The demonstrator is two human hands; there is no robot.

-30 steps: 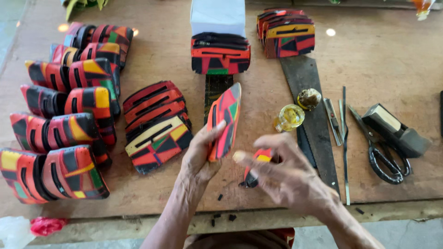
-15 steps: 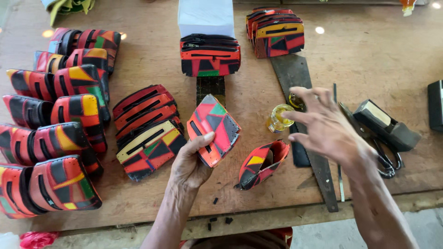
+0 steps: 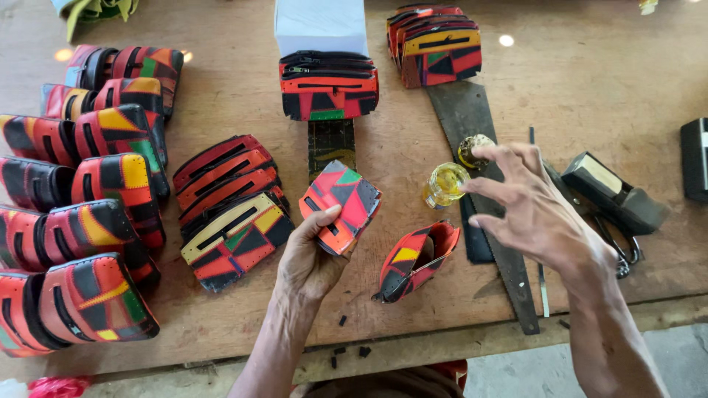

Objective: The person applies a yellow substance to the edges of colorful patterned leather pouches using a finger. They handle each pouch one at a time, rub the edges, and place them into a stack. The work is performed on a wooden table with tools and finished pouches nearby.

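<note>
Two hands over wooden workbench (image 3: 221, 103). Left hand (image 3: 310, 254) grips patchwork pouch (image 3: 341, 206) from below, thumb on its face, held up off bench. Right hand (image 3: 531, 210) empty, fingers spread, hovering just by small glass jar of yellow stuff (image 3: 445, 184). Second pouch, open (image 3: 417, 259), lies on bench between hands. Stack of finished pouches (image 3: 228, 206) just left. Scissors (image 3: 616, 243) off to right.
</note>
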